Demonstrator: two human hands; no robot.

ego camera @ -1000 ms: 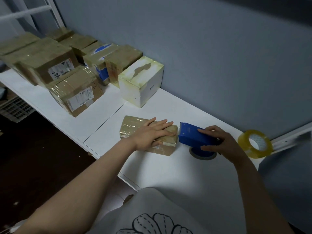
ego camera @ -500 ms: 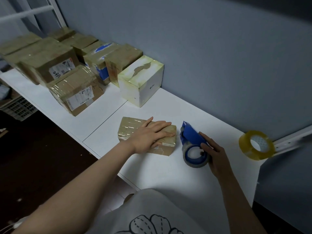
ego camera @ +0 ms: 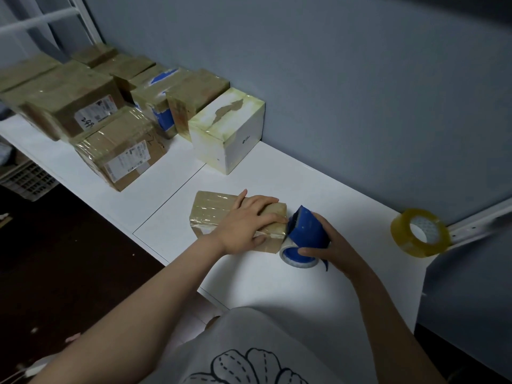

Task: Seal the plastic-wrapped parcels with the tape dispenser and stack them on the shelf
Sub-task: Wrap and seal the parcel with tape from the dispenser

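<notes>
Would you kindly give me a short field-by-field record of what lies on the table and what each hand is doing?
parcel: small, brown, wrapped, flat on the white table
left hand: pressing flat on the parcel's top
right hand: holds the blue tape dispenser
dispenser position: toothed end at the parcel's right edge
spare tape roll: on edge, table's right end
boxes: brown ones and a white box along the wall
</notes>
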